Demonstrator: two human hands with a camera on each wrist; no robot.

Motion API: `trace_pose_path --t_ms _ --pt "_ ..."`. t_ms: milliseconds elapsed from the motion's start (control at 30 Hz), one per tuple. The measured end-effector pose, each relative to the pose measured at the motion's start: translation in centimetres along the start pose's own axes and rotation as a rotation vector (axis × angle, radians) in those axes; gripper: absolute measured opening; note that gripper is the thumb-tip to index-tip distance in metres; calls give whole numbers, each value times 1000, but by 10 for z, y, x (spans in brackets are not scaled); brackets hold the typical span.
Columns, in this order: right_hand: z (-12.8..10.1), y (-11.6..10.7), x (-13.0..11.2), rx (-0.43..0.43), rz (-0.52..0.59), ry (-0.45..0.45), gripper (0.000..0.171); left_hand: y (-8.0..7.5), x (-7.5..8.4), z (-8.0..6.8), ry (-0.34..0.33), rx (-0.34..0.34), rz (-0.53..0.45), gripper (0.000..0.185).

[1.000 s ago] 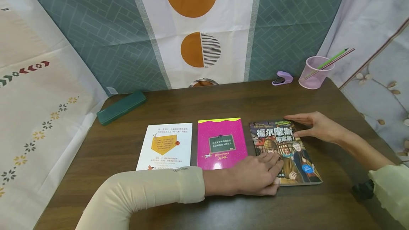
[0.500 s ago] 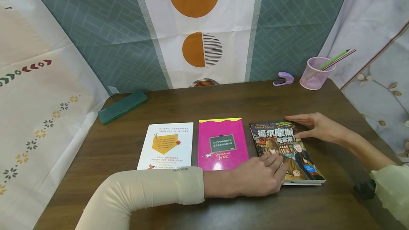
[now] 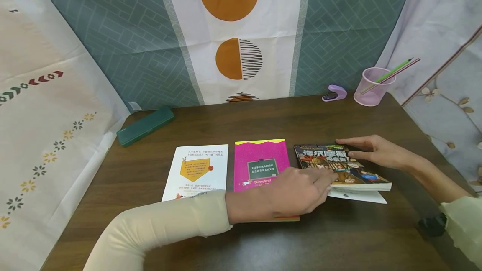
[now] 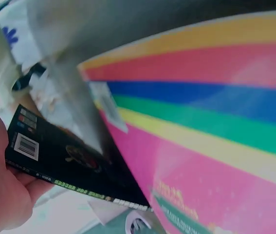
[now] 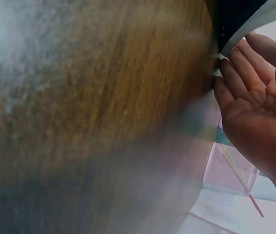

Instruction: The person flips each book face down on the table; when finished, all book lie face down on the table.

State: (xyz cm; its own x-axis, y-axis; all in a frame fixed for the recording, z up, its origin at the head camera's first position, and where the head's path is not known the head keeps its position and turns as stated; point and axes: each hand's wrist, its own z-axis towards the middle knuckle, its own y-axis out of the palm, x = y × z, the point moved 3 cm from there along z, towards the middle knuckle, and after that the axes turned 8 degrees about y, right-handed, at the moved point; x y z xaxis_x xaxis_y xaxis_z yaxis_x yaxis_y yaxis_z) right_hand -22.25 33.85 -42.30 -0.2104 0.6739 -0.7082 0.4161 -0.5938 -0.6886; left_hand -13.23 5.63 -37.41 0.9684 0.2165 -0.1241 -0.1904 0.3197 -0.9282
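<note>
A dark paperback book (image 3: 354,170) with detective figures on its cover is tilted, its near edge raised off the table. A white leaf (image 3: 361,195) hangs open beneath it. My left hand (image 3: 297,189) grips the near-left part; in the left wrist view, the left hand (image 4: 6,180) holds it beside the barcode (image 4: 27,146) on the black back. My right hand (image 3: 380,152) holds the far-right corner between thumb and fingers; in the right wrist view, the right hand (image 5: 259,102) is cupped against its edge. My left forearm partly hides a pink book (image 3: 260,154).
A white book (image 3: 203,158) lies left of the pink one. Toward the back are a green pencil case (image 3: 146,126), a purple stapler (image 3: 335,92) and a pink mesh cup (image 3: 370,89) with pencils. A patterned curtain (image 3: 241,87) stands behind the brown table (image 3: 226,124).
My left hand has lifted the near edge of the dark book, which lay flat before, and a white leaf has swung open below it. The right hand has stayed at the far corner.
</note>
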Motion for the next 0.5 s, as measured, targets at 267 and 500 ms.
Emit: trace_pose_path --t_ms 267,500 --pt "-4 -2 2 -51 125 -14 40 -19 -20 -2 -152 -69 -173 40" --pt "-7 -2 2 -83 144 -183 48 -27 -29 -7 -255 -44 -340 43"
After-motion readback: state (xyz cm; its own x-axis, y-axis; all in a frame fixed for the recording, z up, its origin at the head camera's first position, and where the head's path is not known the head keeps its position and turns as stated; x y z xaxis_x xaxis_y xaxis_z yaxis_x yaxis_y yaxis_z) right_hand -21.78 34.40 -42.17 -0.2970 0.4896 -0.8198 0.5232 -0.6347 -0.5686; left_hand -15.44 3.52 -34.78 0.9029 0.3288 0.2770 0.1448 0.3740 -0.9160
